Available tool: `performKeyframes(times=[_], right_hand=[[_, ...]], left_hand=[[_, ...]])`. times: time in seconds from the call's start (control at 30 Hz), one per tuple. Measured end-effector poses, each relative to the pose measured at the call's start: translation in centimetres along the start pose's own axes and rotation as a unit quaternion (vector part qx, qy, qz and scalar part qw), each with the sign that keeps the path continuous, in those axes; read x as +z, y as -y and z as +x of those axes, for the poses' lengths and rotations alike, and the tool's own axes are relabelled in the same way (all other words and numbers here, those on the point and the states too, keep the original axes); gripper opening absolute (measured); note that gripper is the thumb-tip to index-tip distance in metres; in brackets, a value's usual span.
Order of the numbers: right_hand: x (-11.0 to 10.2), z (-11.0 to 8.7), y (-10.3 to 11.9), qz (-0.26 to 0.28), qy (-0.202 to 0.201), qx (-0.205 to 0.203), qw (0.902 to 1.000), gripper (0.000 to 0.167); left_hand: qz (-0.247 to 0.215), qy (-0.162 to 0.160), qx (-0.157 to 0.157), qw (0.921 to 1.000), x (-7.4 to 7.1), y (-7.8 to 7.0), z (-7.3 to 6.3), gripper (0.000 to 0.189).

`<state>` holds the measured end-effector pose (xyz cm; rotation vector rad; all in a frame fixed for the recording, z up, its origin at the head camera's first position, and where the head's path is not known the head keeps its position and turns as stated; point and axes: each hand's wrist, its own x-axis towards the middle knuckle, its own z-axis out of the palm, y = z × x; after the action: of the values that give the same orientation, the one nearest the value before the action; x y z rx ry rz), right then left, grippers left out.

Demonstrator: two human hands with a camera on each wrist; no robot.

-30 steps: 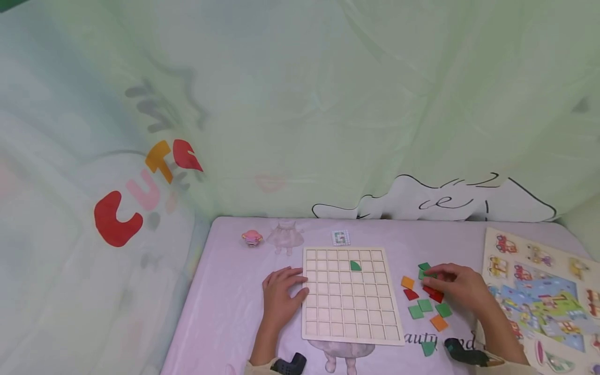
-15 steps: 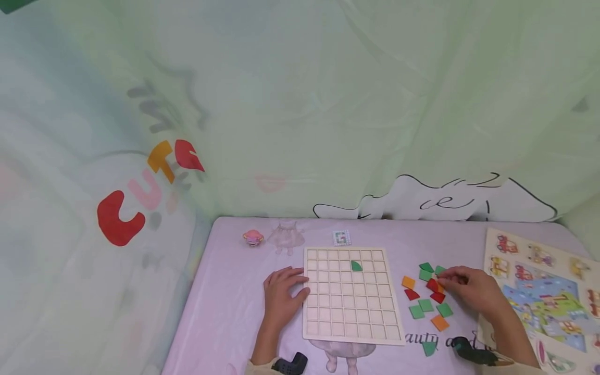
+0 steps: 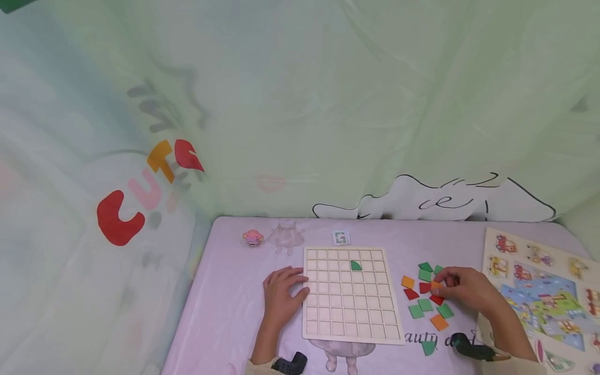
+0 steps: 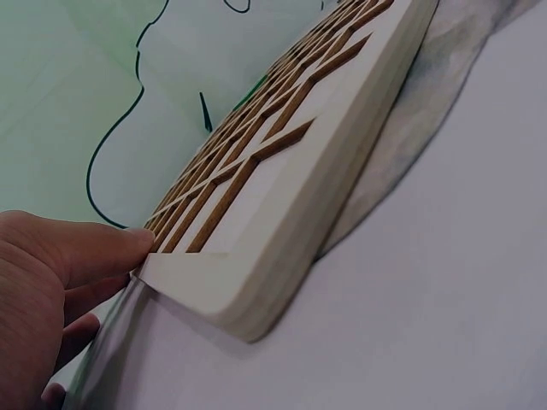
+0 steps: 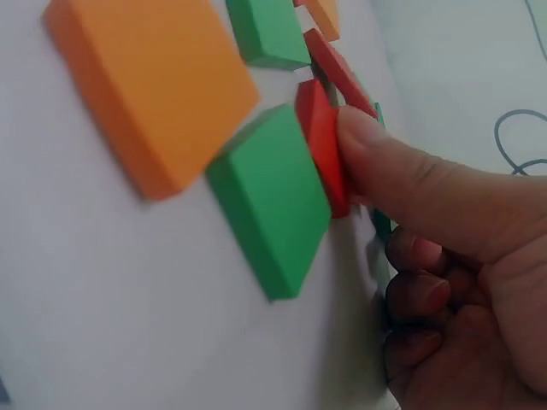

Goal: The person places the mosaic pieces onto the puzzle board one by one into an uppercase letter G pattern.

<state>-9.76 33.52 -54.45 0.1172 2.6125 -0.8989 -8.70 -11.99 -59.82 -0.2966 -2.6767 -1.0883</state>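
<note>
My left hand (image 3: pixel 283 292) rests at the left edge of a wooden grid board (image 3: pixel 348 300). In the left wrist view its thumb (image 4: pixel 107 249) touches the board's rim near a corner. One green quarter-circle piece (image 3: pixel 356 265) sits in a cell of the upper rows. To the board's right, my right hand (image 3: pixel 470 292) pinches an orange tile (image 3: pixel 436 286) between thumb and index finger, above a red piece (image 3: pixel 424 288). Its other fingers are curled in the right wrist view, where the thumb (image 5: pixel 363 128) hides the orange tile.
Green squares (image 3: pixel 415 311), orange squares (image 3: pixel 439 322) and red quarter pieces (image 3: pixel 411 294) lie loose around the right hand. A patterned card (image 3: pixel 341 238) and a pink toy (image 3: pixel 253 238) are behind the board. A picture puzzle board (image 3: pixel 539 260) lies far right.
My right hand has moved right from over the green pieces to the red and orange ones. The orange tile, partly covered before, now shows above the red piece. My left hand stays put.
</note>
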Motion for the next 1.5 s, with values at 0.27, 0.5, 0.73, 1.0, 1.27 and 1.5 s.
performKeyframes(times=[0.27, 0.5, 0.73, 1.0, 1.27, 1.5], right_hand=[[0.0, -0.2, 0.2, 0.018, 0.005, 0.003, 0.9998, 0.042], [0.7, -0.4, -0.2, 0.061, -0.017, 0.018, 0.9978, 0.051], [1.8, -0.8, 0.4, 0.114, -0.107, 0.027, 0.9874, 0.06], [3.1, -0.8, 3.0, 0.181, -0.128, 0.007, 0.9752, 0.051], [5.2, 0.4, 7.2, 0.203, -0.092, -0.028, 0.9745, 0.047], [6.9, 2.0, 9.5, 0.217, -0.098, -0.065, 0.9692, 0.036]], left_hand=[[0.005, 0.003, -0.002, 1.0, 0.2, 0.1, 0.0, 0.018], [0.005, -0.001, 0.004, 1.0, 0.2, 0.1, 0.1, 0.019], [0.004, 0.001, 0.001, 1.0, 0.1, 0.2, 0.0, 0.018], [0.007, 0.003, 0.001, 1.0, 0.2, 0.2, 0.0, 0.018], [0.012, 0.011, -0.011, 0.9998, 0.1, 0.1, 0.1, 0.018], [0.011, 0.012, -0.014, 0.9998, 0.0, -0.1, 0.0, 0.018]])
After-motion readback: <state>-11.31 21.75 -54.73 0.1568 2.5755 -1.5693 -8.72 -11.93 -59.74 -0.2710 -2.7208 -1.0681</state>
